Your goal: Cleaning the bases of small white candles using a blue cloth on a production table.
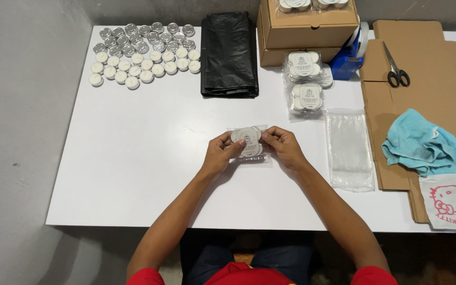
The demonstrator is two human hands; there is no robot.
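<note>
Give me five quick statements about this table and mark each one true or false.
1. Both hands hold the candle pack between them. True: the left hand and right hand each have a grip on it.
2. The scissors lie on the white table. False: they lie on the flat cardboard.
3. The loose candles sit at the table's far left. True.
4. The black bag is draped over the boxes. False: it lies folded on the table, beside the boxes.
5. The blue cloth lies on the person's right. True.
</note>
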